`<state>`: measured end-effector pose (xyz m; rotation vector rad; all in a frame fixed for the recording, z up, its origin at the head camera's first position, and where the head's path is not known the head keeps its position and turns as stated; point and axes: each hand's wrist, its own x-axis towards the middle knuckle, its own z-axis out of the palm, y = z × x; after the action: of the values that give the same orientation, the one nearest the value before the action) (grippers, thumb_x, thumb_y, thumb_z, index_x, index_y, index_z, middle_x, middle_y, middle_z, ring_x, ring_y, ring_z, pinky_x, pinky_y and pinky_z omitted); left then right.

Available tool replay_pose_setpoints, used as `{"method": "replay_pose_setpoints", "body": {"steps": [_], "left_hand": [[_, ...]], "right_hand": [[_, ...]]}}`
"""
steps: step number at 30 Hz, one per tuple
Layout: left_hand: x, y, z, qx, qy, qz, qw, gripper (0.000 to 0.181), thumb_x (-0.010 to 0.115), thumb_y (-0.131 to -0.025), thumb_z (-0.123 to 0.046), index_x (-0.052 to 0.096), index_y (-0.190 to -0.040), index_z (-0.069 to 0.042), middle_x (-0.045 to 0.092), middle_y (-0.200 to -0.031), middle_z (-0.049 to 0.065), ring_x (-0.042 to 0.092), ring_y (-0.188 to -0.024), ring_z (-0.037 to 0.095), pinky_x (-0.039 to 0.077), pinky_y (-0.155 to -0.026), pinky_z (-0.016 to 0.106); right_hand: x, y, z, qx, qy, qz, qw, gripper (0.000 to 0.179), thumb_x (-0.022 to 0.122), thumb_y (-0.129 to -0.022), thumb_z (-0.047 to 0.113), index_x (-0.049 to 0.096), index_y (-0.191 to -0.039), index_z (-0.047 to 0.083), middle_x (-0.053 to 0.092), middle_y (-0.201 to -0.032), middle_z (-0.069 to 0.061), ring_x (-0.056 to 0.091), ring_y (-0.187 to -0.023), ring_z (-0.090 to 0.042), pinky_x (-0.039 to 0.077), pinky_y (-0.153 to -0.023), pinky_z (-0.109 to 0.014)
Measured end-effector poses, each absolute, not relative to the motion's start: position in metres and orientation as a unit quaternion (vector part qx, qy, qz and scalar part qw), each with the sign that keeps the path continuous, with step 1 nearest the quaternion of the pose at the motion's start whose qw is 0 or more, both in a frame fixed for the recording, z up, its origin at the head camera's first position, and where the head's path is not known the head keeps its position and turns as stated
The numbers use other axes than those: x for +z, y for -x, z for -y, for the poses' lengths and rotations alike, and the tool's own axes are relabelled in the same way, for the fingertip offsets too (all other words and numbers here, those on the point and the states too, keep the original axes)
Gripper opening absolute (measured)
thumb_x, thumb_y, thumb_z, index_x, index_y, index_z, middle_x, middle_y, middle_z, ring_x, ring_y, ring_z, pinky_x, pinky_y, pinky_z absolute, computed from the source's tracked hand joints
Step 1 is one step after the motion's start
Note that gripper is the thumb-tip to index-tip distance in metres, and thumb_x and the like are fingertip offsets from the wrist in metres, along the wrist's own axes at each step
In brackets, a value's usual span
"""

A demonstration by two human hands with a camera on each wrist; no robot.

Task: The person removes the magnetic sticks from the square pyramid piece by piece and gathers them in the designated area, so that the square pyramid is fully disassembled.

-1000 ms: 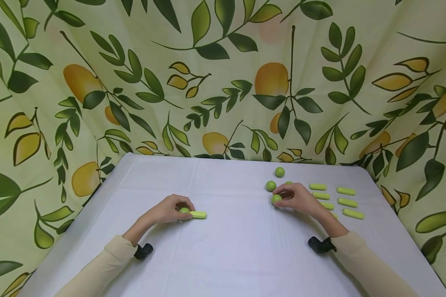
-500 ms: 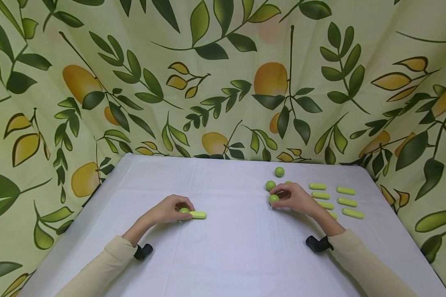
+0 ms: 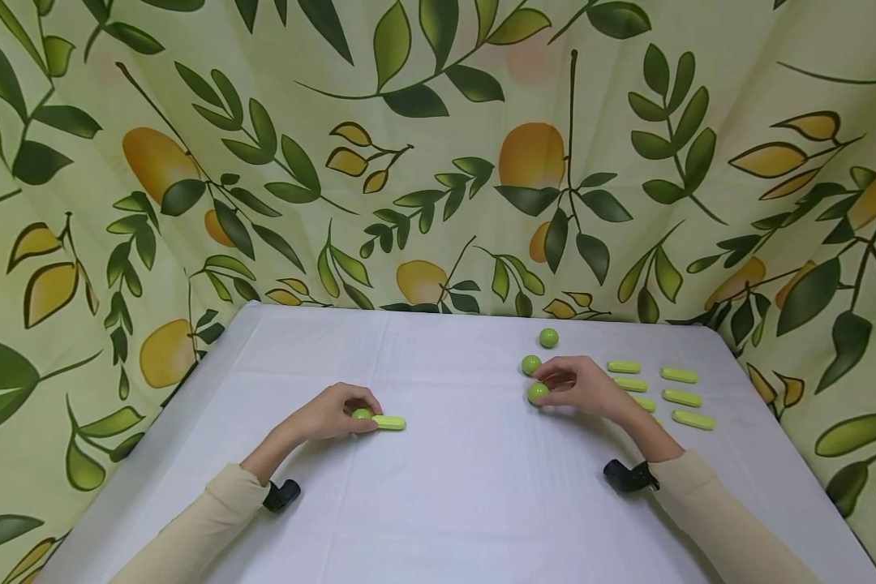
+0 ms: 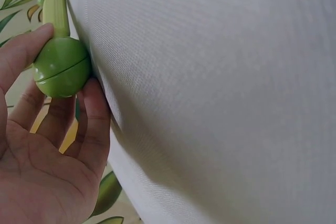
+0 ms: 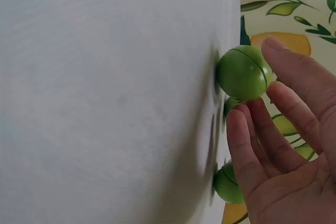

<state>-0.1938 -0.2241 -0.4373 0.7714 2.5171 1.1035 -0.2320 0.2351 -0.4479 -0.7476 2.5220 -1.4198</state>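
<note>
In the head view my left hand (image 3: 330, 412) pinches a green ball (image 3: 362, 414) between thumb and fingers, low over the table. A light-green rod (image 3: 389, 422) extends rightward from that ball, end against it. The left wrist view shows a seam round this ball (image 4: 62, 67), with my thumb reaching the rod's near end. Further right, my right hand (image 3: 582, 384) is beside another green ball (image 3: 537, 393). Seen from the right wrist, its thumb and fingertips lie loosely spread at the edge of that ball (image 5: 244, 72), which sits at the cloth.
Two more green balls, one near (image 3: 531, 365) and one far (image 3: 549, 337), lie beyond the right hand. Several light-green rods (image 3: 679, 375) lie in two columns at the right, some partly behind that hand. A white cloth (image 3: 445, 503) covers the table; a leaf-patterned curtain (image 3: 438, 138) hangs behind.
The right hand shifts slightly left with its ball, then draws back a little rightward and upward while the ball stays put. The left hand, its ball and the rod stay still.
</note>
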Motion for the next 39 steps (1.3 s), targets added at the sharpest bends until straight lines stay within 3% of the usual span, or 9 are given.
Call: {"method": "replay_pose_setpoints", "body": {"steps": [8,16,23,28,39], "left_hand": [[-0.437,0.193,0.225,0.383,-0.268,-0.872,0.143,0.008,0.077,-0.091,-0.008,0.074,-0.099,-0.01,0.068,-0.097,-0.003,0.06,-0.087,0.015,0.05,-0.076,0.029],[-0.436,0.192,0.225,0.383,-0.26,-0.876,0.138,0.013,0.08,-0.09,-0.011,0.074,-0.101,-0.009,0.069,-0.099,-0.003,0.061,-0.089,0.016,0.05,-0.079,0.029],[-0.433,0.19,0.229,0.392,-0.261,-0.872,0.136,0.025,0.083,-0.087,-0.018,0.072,-0.106,-0.006,0.069,-0.102,0.0,0.063,-0.094,0.02,0.053,-0.083,0.033],[-0.433,0.189,0.236,0.405,-0.26,-0.866,0.136,0.032,0.085,-0.086,-0.018,0.07,-0.11,-0.004,0.067,-0.106,0.004,0.064,-0.097,0.024,0.055,-0.086,0.038],[-0.435,0.188,0.24,0.412,-0.255,-0.867,0.118,0.023,0.084,-0.085,-0.009,0.073,-0.104,-0.004,0.068,-0.098,0.001,0.066,-0.086,0.02,0.056,-0.082,0.033]], "right_hand": [[-0.437,0.237,-0.234,-0.482,0.245,-0.838,0.075,0.037,0.086,-0.084,0.01,0.07,-0.114,-0.005,0.07,-0.113,-0.018,0.067,-0.105,-0.034,0.054,-0.09,-0.036],[-0.425,0.245,-0.219,-0.507,0.246,-0.822,0.086,0.038,0.084,-0.085,0.006,0.068,-0.116,-0.007,0.067,-0.116,-0.022,0.065,-0.108,-0.038,0.054,-0.087,-0.027],[-0.417,0.248,-0.198,-0.504,0.285,-0.812,0.072,0.034,0.084,-0.084,0.004,0.07,-0.114,-0.005,0.067,-0.115,-0.021,0.064,-0.105,-0.041,0.055,-0.089,-0.038],[-0.414,0.25,-0.183,-0.507,0.304,-0.803,0.081,0.034,0.084,-0.084,0.005,0.07,-0.112,-0.007,0.067,-0.114,-0.024,0.064,-0.106,-0.044,0.055,-0.091,-0.039],[-0.426,0.249,-0.142,-0.523,0.34,-0.774,0.107,0.034,0.083,-0.086,0.006,0.068,-0.113,-0.009,0.066,-0.113,-0.027,0.063,-0.106,-0.045,0.055,-0.09,-0.035]]}}
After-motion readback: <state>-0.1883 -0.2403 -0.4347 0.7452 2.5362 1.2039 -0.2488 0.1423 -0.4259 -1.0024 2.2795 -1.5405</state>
